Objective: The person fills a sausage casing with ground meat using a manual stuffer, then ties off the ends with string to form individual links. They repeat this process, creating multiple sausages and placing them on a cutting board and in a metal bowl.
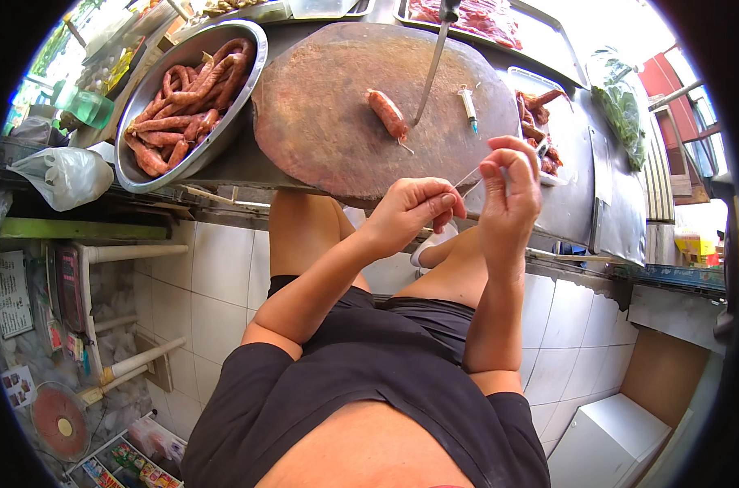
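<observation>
A thin white string [470, 176] runs between my hands, just off the near right edge of the round wooden chopping block [320, 106]. My left hand [414, 213] is closed on one end, fingers curled in. Higher up, my right hand [509, 180] pinches the other end between thumb and fingers. A short sausage [387, 114] lies on the block, a bit of string trailing from its near end. Beside it a knife [432, 73] stands upright, its tip against the wood. A small syringe [468, 110] with a blue tip lies farther right.
A metal bowl [259, 61] of linked sausages stands left of the block. To the right is a white tray [556, 175] with dark reddish meat pieces. Behind, a metal tray [568, 57] holds sliced raw meat. Leafy greens [620, 106] lie at the far right, a plastic bag [64, 177] at the left.
</observation>
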The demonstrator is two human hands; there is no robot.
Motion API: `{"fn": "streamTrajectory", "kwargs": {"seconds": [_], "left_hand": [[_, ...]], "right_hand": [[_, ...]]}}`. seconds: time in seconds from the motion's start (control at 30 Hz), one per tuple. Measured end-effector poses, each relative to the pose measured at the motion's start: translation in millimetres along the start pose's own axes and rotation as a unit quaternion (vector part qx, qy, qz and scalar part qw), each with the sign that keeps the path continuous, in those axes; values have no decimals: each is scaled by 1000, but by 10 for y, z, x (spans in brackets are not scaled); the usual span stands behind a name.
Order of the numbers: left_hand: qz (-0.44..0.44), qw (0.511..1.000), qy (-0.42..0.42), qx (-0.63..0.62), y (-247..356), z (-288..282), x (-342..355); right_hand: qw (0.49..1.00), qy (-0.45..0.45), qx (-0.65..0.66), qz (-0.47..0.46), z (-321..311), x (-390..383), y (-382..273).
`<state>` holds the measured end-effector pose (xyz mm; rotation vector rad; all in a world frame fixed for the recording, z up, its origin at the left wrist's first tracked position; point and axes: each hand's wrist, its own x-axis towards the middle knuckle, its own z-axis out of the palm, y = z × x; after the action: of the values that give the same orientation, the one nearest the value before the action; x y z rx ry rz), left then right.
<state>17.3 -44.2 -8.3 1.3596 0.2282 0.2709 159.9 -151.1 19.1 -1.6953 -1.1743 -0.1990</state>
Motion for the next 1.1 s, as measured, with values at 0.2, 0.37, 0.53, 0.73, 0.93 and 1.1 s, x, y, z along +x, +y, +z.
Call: {"fn": "streamTrajectory", "kwargs": {"seconds": [0.2,0.37,0.53,0.73,0.93,1.1], "left_hand": [[24,955,-20,-295,2,-125,-152],[79,858,-1,-507,13,-120,-110],[147,841,51,-518,3,-99,-30],[172,877,97,-438,-3,-58,-52],[176,903,94,-381,-33,-5,-79],[167,912,100,-361,-45,1,-75]], "right_hand": [[990,47,52,121,-43,9,251],[994,41,-15,99,45,-165,74],[966,-45,199,158,270,-392,-346],[977,-44,170,121,410,-435,-377],[973,-51,193,118,556,-420,-289],[959,-72,224,159,546,-449,-252]]}}
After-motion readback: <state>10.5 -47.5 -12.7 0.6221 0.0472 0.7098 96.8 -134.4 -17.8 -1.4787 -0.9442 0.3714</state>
